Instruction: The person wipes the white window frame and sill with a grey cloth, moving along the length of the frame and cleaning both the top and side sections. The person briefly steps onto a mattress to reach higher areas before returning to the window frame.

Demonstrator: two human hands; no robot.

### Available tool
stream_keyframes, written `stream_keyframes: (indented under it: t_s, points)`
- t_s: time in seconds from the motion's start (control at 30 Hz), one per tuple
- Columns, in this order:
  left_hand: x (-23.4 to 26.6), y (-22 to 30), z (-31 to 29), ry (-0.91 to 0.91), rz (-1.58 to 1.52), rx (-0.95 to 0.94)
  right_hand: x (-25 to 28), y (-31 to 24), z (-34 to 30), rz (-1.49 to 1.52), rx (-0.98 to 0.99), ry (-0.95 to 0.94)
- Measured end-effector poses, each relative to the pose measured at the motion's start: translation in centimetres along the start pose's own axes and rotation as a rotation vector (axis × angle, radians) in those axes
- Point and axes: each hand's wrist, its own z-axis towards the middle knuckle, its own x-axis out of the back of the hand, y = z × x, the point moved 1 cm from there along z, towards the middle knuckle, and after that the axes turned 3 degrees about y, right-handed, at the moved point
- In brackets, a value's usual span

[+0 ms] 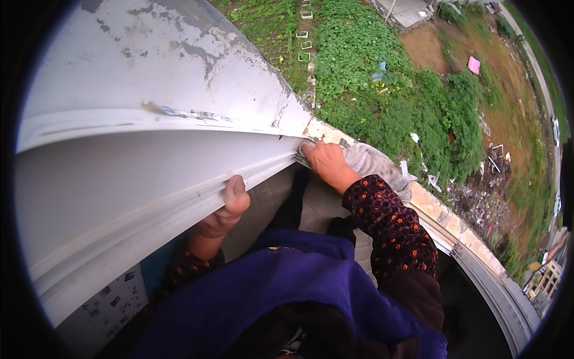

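My right hand (330,163) reaches to the far corner of a white window frame (251,175), fingers closed on a grey cloth (376,164). The cloth bunches at the fingertips, and its loose length drapes over the stone outer ledge (431,206) to the right. Nearer me, my left hand (226,209) grips the inner edge of the frame. Its thumb rests up against the white rail, while most of the other fingers are hidden. Both forearms wear dark sleeves with an orange flower pattern.
Peeling grey paint marks the white outer surface (149,54) at upper left. Beyond the ledge, far below, lie green garden plots (359,66), scattered litter and a road. A window track (472,263) curves down at right. My legs stand on pale flooring (260,206).
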Motion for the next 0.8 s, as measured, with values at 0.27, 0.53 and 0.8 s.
stream_keyframes:
  t_s: [0.27,0.53,0.8]
  points:
    - [0.5,0.3,0.4,-0.012,-0.058,0.055,1.0,1.3,0.7,-0.136,0.123,-0.02]
    - [0.5,0.3,-0.3,-0.037,-0.046,0.063,0.7,1.0,1.5,-0.021,0.106,-0.048]
    - [0.2,0.7,0.2,0.009,0.001,0.084,3.7,7.7,-4.4,0.7,-0.412,0.396]
